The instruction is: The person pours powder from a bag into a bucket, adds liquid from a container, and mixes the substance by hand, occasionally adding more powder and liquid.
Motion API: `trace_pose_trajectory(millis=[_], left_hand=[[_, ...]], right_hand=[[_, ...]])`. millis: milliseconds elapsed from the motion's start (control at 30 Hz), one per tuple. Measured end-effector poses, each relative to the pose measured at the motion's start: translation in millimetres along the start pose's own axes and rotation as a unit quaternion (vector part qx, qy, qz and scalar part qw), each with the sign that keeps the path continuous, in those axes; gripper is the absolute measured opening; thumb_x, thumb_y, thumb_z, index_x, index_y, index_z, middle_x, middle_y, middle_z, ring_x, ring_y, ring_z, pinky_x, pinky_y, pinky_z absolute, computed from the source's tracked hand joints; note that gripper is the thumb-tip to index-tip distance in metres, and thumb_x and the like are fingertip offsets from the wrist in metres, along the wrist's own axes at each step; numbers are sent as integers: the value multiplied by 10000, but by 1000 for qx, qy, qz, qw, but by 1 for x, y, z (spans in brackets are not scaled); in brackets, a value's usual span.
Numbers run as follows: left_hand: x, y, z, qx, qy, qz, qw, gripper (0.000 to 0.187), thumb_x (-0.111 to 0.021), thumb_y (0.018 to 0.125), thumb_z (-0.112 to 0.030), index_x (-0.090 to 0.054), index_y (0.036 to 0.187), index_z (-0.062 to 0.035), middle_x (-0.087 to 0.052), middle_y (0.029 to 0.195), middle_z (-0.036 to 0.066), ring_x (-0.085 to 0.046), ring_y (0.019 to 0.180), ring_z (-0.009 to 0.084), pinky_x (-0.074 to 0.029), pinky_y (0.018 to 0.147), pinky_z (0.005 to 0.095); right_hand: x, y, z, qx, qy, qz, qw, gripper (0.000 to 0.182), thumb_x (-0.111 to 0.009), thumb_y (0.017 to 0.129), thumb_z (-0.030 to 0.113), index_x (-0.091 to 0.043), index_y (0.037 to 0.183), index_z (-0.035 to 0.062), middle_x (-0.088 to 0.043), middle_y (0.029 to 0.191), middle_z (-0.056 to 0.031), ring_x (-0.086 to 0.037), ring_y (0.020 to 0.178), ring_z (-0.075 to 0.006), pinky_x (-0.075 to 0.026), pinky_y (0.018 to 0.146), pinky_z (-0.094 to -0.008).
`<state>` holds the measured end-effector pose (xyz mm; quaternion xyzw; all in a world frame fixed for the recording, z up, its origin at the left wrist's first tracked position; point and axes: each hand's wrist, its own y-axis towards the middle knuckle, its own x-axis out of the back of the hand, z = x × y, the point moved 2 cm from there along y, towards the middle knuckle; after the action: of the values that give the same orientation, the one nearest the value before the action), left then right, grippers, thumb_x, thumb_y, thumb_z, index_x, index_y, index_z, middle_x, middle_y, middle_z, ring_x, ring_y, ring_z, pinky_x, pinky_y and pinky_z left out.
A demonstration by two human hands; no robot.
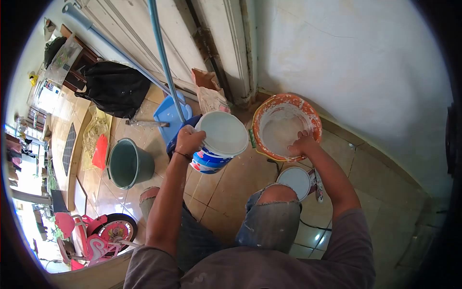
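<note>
My left hand (190, 139) is closed on the rim of a white plastic tub (211, 163) with a blue and pink printed side. The tub is held tilted, its mouth toward me and pale liquid inside. To its right stands an orange bucket (260, 115), its rim crusted with white. Whitish powder or paste (279, 131) lines its inside. My right hand (303, 143) reaches over the bucket's near right rim, fingers bent and slightly apart above the whitish stuff. A round white lid (294, 182) lies on the floor below the bucket, beside a paint-smeared tool (319, 185).
A grey-green bucket (129, 164) stands at left, with a blue dustpan (168, 113) and a torn paper bag (210, 91) behind. A black cloth (115, 86) lies at upper left. A pink bicycle (98, 236) is at lower left; a white wall (346, 62) bounds the right.
</note>
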<state>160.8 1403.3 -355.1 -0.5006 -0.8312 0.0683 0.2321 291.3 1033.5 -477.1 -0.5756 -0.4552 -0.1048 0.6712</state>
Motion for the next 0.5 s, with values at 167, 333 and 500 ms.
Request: trace_pose_trajectory(millis=[167, 333, 500], left_hand=[[-6, 15, 44, -36, 16, -18, 999, 204, -676, 615, -104, -503, 605, 3, -516, 571, 45, -493, 513, 134, -410, 461, 298], [-13, 37, 99, -36, 19, -9, 999, 201, -679, 621, -102, -491, 622, -32, -495, 575, 30, -493, 509, 139, -410, 455, 296], [2, 45, 123, -16, -42, 33, 998, 214, -661, 661, -66, -447, 665, -79, -476, 582, 29, -486, 466, 130, -398, 400, 274]], right_hand=[[-5, 5, 8, -58, -29, 38, 997, 679, -377, 841, 527, -446, 1362, 96, -292, 1482, -126, -223, 1369, -267, -55, 1115, -465], [19, -17, 13, -53, -44, 48, 996, 696, -358, 849, 518, -412, 1375, 66, -311, 1469, -142, -203, 1387, -266, -37, 1125, -447], [38, -33, 16, -43, -31, 95, 994, 622, -308, 883, 484, -460, 1345, 96, -296, 1470, -159, -192, 1381, -318, -27, 1113, -513]])
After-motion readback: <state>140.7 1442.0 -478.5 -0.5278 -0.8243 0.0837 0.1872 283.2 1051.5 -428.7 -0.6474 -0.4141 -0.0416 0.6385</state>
